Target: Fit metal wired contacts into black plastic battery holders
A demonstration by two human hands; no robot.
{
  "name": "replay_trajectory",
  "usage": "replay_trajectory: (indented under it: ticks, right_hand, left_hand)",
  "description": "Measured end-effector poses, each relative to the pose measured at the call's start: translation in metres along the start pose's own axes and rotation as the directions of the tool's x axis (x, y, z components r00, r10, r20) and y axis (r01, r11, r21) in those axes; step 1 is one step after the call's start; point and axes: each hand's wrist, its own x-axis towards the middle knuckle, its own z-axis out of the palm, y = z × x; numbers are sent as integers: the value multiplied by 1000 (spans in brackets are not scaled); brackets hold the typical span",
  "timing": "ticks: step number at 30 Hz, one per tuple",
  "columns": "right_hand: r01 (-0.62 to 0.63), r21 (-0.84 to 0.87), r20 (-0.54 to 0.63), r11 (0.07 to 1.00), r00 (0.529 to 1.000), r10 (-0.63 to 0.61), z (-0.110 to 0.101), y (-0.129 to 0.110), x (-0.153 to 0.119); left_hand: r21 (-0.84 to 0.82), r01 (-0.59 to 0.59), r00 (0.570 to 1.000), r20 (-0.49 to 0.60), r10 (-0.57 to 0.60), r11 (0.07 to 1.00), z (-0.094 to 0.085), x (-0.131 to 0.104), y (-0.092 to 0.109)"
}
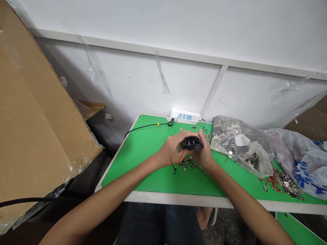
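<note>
Black case in both hands, bag of seemingly metal parts

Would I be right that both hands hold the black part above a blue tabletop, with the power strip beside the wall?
Not quite: the head view shows a green tabletop, not blue. The left hand and right hand hold the black part above it, with the power strip beside the wall.

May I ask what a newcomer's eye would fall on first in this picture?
Probably the bright green tabletop at lower centre, with a black casing held over it between the left hand and the right hand. Next might come the large brown cardboard at the far left and the clear plastic bag further right on the tabletop.
</note>
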Motion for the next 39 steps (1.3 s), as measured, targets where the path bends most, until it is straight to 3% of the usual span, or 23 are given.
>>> replay_trajectory:
  ticks: [3, 6, 10, 13, 15, 17, 20, 23, 25, 28, 30, 32, 35, 39]
  right_hand:
    - [0, 3, -7, 1000, 1000, 0, 3, -1, 1]
    - [-40, 58, -49, 998, 998, 43, 4, 0, 1]
    - [-70, 152, -49, 986, 996, 78, 3, 3, 0]
    - [-44, 235, 19, 971, 999, 40, 2, 5, 3]
    - [-2, 262, 22, 965, 1000, -4, -2, 3, 8]
    - [41, 243, -11, 969, 999, -40, -10, -1, 14]
    - [102, 143, -60, 984, 994, -94, -30, -11, 24]
    - [280, -24, -167, 960, 945, -280, -55, -23, 33]
    - [414, -214, -231, 885, 858, -458, -68, -29, 37]
    - [517, -504, -183, 692, 719, -670, -81, -35, 38]
    - [551, -626, -89, 552, 653, -752, -85, -35, 37]
    - [578, -676, -20, 456, 605, -796, -87, -32, 36]
    - [598, -670, -23, 439, 575, -818, -88, -25, 38]
    - [604, -649, -21, 463, 594, -804, -86, -16, 40]
  left_hand:
    - [-16, 24, 1000, -4, -24, 1000, 1, -1, -5]
    - [88, -21, 999, 43, 17, 996, -2, -1, -13]
    - [253, -202, 977, 124, 175, 946, -9, 0, -28]
    - [316, -407, 912, 184, 366, 857, -12, 2, -35]
    - [346, -455, 890, 208, 406, 820, -11, 4, -36]
    - [354, -366, 930, 166, 328, 861, -9, 7, -36]
    - [208, -54, 998, -4, 56, 977, -7, 12, -39]
    - [-55, 275, 957, -83, -279, 960, -10, 18, -43]
    - [-164, 393, 910, -71, -408, 905, -13, 21, -43]
    - [-201, 418, 902, -27, -432, 886, -15, 20, -34]
    - [-174, 441, 897, 95, -431, 880, -13, 18, -27]
    - [-132, 507, 849, 247, -467, 852, -11, 15, -22]
    - [-55, 597, 772, 309, -555, 801, -10, 13, -22]
    - [-111, 648, 729, 378, -571, 754, -15, 13, -24]
